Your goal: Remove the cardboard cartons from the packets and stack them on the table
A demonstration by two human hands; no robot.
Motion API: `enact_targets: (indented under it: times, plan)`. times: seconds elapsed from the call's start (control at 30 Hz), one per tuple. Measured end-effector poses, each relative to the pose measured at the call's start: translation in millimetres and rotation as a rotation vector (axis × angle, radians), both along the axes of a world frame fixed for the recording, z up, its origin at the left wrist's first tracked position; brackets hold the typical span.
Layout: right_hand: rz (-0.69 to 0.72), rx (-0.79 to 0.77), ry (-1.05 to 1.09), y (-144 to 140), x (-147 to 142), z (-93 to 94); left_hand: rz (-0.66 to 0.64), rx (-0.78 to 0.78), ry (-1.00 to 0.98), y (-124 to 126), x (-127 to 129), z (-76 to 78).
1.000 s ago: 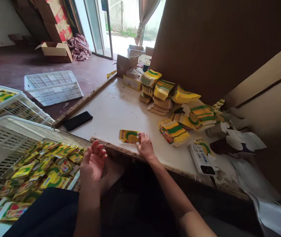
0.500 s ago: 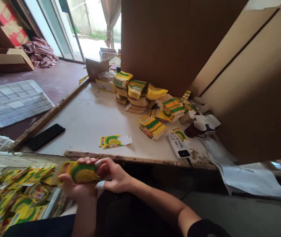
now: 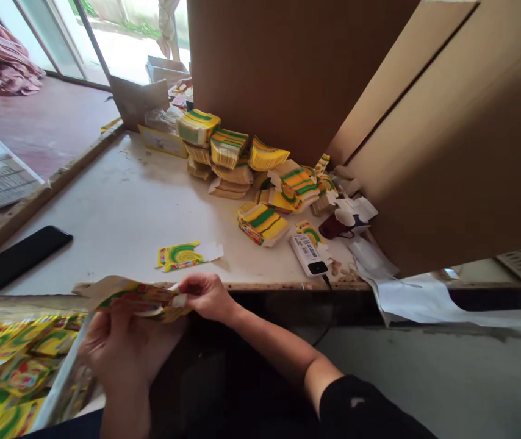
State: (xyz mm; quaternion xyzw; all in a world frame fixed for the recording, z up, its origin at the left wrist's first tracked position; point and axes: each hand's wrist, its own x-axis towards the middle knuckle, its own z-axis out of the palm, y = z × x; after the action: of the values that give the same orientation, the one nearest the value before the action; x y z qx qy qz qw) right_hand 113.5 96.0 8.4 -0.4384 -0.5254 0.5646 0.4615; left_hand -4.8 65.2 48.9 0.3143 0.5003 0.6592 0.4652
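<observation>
My left hand [image 3: 121, 350] sits under the flat carton [image 3: 139, 299], so its fingertips are hidden and I cannot see how they grip; the print on that carton is blurred. My right hand [image 3: 205, 296] covers the carton's right end. The white crate [image 3: 54, 390] at my lower left is cut off by the frame's edge. The black phone [image 3: 20, 256] near the table's left edge runs partly out of view. The label on the white power bank [image 3: 309, 255] by the table's [image 3: 118, 207] front edge is too small to read.
</observation>
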Motion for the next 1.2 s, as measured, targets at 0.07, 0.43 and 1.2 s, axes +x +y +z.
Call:
enact_targets:
  times: [0.07, 0.43, 1.2]
  plan:
    - [-0.059, 0.118, -0.168, 3, 12, 10.0, 0.106, -0.011, 0.047, 0, -7, -2.1]
    - [0.196, 0.667, -0.741, -11, 28, 42.1, -0.234, 0.062, 0.84, 2, -37, -21.4]
    - [0.239, -0.196, 0.237, -9, 21, 30.5, -0.377, 0.288, 1.046, -5, -15, -40.0]
